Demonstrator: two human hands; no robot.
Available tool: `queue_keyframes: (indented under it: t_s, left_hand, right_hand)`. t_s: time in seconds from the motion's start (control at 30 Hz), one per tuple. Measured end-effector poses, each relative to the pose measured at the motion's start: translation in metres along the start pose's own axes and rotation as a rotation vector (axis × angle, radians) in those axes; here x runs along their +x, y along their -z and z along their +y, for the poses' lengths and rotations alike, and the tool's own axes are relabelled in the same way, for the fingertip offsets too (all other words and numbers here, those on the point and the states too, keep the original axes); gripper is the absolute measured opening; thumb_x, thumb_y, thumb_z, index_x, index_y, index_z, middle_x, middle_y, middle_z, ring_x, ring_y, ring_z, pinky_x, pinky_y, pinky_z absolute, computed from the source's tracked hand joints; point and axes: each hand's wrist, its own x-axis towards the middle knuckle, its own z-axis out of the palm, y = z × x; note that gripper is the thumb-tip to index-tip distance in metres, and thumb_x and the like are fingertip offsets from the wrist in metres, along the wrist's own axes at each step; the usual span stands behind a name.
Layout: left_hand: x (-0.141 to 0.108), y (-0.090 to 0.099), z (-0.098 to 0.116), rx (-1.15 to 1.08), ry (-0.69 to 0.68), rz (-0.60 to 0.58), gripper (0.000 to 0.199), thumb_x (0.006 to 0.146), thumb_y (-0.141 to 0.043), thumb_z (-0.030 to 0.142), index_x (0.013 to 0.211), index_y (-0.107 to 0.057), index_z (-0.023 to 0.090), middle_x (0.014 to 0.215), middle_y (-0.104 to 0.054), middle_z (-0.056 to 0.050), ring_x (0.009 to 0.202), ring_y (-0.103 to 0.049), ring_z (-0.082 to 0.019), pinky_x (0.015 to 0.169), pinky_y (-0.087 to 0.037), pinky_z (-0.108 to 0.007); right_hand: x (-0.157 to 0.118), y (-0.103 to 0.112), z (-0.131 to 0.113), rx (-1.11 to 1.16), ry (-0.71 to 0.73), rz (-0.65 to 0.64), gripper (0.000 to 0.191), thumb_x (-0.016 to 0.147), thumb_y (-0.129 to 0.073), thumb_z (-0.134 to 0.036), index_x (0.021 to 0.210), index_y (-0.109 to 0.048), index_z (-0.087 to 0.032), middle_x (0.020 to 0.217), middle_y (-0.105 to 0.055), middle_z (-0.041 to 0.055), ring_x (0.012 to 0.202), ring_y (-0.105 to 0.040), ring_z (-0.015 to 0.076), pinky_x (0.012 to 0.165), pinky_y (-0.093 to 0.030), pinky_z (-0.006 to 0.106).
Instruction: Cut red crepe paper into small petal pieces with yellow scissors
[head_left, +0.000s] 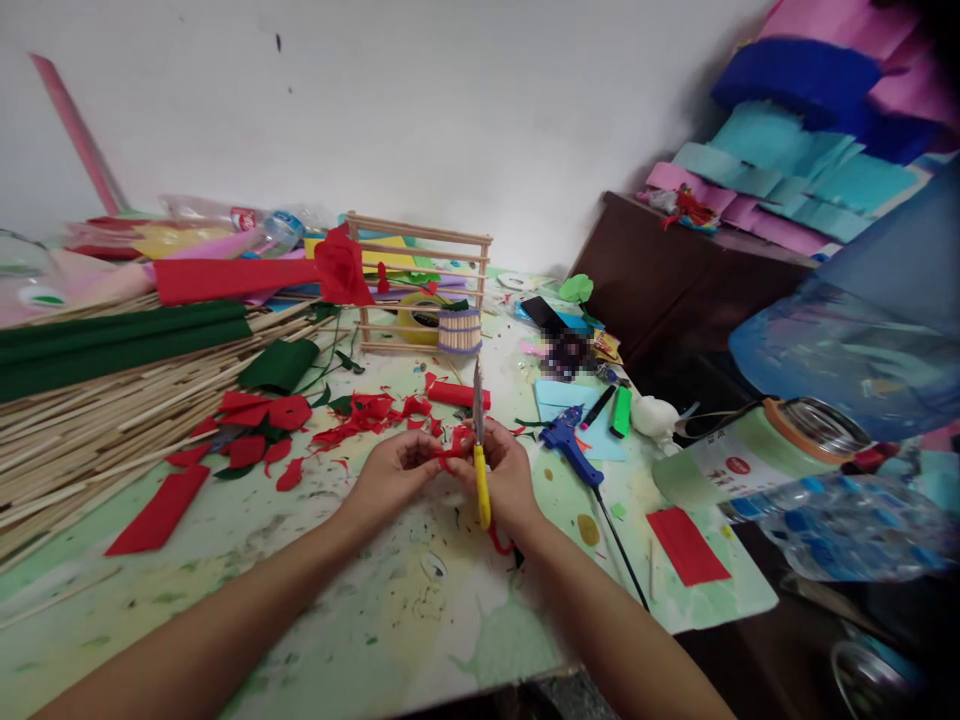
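My left hand (401, 468) has its fingertips pinched on a small piece of red crepe paper (450, 455). My right hand (514, 475) meets it there, fingertips at the same piece. Scissors (482, 490) with yellow handles also rest in my right hand, blades pointing up and away from me. Just beyond the hands lies a red paper roll (454, 392). Red paper scraps (367, 418) are scattered to its left, and cut red petal shapes (247, 450) lie further left.
Thin wooden sticks (135, 430) and green paper (112, 340) cover the left side. A stick frame (420, 235) stands behind with a red paper flower (343, 265) beside it. To the right are a blue glue gun (574, 448), green marker (620, 412), red paper sheet (688, 545) and flask (750, 455).
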Motion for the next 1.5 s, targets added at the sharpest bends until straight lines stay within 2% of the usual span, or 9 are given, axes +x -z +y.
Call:
queue_keyframes:
  t_s: [0.27, 0.43, 0.6, 0.73, 0.93, 1.03, 1.2, 1.37, 1.5]
  left_hand:
    - [-0.004, 0.0, -0.003, 0.054, 0.045, -0.054, 0.016, 0.062, -0.072, 0.027, 0.064, -0.059, 0.017, 0.061, -0.059, 0.003, 0.056, -0.053, -0.013, 0.054, -0.038, -0.025]
    - [-0.005, 0.001, -0.003, 0.01, 0.045, -0.151, 0.019, 0.07, -0.069, 0.036, 0.073, -0.067, 0.017, 0.07, -0.066, -0.001, 0.064, -0.057, -0.016, 0.061, -0.041, -0.026]
    - [-0.003, 0.001, -0.007, -0.066, 0.002, -0.023, 0.02, 0.069, -0.071, 0.036, 0.078, -0.069, 0.019, 0.076, -0.068, -0.002, 0.07, -0.06, -0.016, 0.067, -0.045, -0.027]
    - [-0.001, 0.002, -0.005, -0.024, -0.065, -0.011, 0.017, 0.067, -0.072, 0.034, 0.072, -0.068, 0.019, 0.074, -0.067, -0.001, 0.07, -0.059, -0.016, 0.068, -0.045, -0.027]
    - [-0.005, 0.001, -0.002, 0.017, -0.004, -0.144, 0.016, 0.071, -0.068, 0.034, 0.073, -0.064, 0.018, 0.067, -0.063, 0.001, 0.06, -0.056, -0.013, 0.055, -0.041, -0.023]
    - [-0.006, -0.001, -0.003, -0.022, 0.028, -0.205, 0.016, 0.072, -0.068, 0.032, 0.078, -0.063, 0.018, 0.07, -0.065, 0.0, 0.063, -0.059, -0.014, 0.058, -0.044, -0.024]
    - [-0.004, -0.001, -0.005, -0.043, 0.056, -0.22, 0.023, 0.065, -0.074, 0.027, 0.083, -0.064, 0.017, 0.079, -0.068, -0.002, 0.071, -0.062, -0.016, 0.066, -0.047, -0.027]
    - [-0.002, 0.001, -0.006, -0.052, 0.085, -0.137, 0.019, 0.064, -0.076, 0.03, 0.07, -0.064, 0.017, 0.067, -0.066, 0.0, 0.06, -0.059, -0.014, 0.057, -0.044, -0.026]
    - [0.0, 0.003, -0.008, -0.186, 0.104, -0.008, 0.022, 0.06, -0.079, 0.026, 0.074, -0.064, 0.016, 0.067, -0.066, 0.001, 0.061, -0.06, -0.013, 0.059, -0.045, -0.024]
  right_hand:
    - [-0.001, -0.002, 0.001, -0.008, 0.056, 0.021, 0.04, 0.058, -0.068, -0.017, 0.097, -0.059, -0.02, 0.073, -0.061, -0.0031, 0.064, -0.055, 0.0116, 0.06, -0.046, 0.023]
    - [-0.001, -0.001, 0.0, 0.03, 0.045, -0.018, 0.04, 0.058, -0.066, -0.016, 0.097, -0.059, -0.02, 0.072, -0.06, -0.0033, 0.063, -0.055, 0.0114, 0.061, -0.047, 0.024]
    - [-0.002, -0.001, 0.002, 0.001, 0.076, -0.029, 0.039, 0.059, -0.065, -0.014, 0.097, -0.06, -0.02, 0.072, -0.058, -0.004, 0.064, -0.054, 0.0108, 0.061, -0.046, 0.023]
    - [-0.001, -0.001, -0.002, 0.017, 0.056, 0.0, 0.04, 0.059, -0.072, -0.02, 0.097, -0.06, -0.021, 0.07, -0.057, -0.0036, 0.063, -0.053, 0.0115, 0.059, -0.047, 0.023]
    - [0.0, 0.003, -0.01, -0.023, 0.021, 0.016, 0.038, 0.06, -0.075, -0.029, 0.093, -0.06, -0.021, 0.066, -0.057, -0.0041, 0.056, -0.049, 0.0102, 0.052, -0.042, 0.022]
    - [0.001, 0.004, -0.009, -0.045, 0.008, 0.016, 0.037, 0.06, -0.074, -0.029, 0.094, -0.059, -0.021, 0.064, -0.055, -0.0049, 0.055, -0.048, 0.0097, 0.052, -0.041, 0.021]
    - [0.002, 0.004, -0.006, -0.067, 0.03, 0.047, 0.04, 0.06, -0.072, -0.027, 0.097, -0.058, -0.02, 0.068, -0.057, -0.0038, 0.059, -0.051, 0.0107, 0.056, -0.043, 0.022]
    - [0.003, 0.004, -0.005, -0.017, 0.024, 0.034, 0.041, 0.06, -0.073, -0.027, 0.098, -0.058, -0.02, 0.068, -0.059, -0.0036, 0.057, -0.052, 0.0105, 0.057, -0.044, 0.023]
    - [0.002, 0.004, -0.005, -0.015, 0.027, 0.028, 0.04, 0.062, -0.072, -0.027, 0.098, -0.058, -0.021, 0.066, -0.058, -0.0045, 0.057, -0.053, 0.0107, 0.058, -0.046, 0.024]
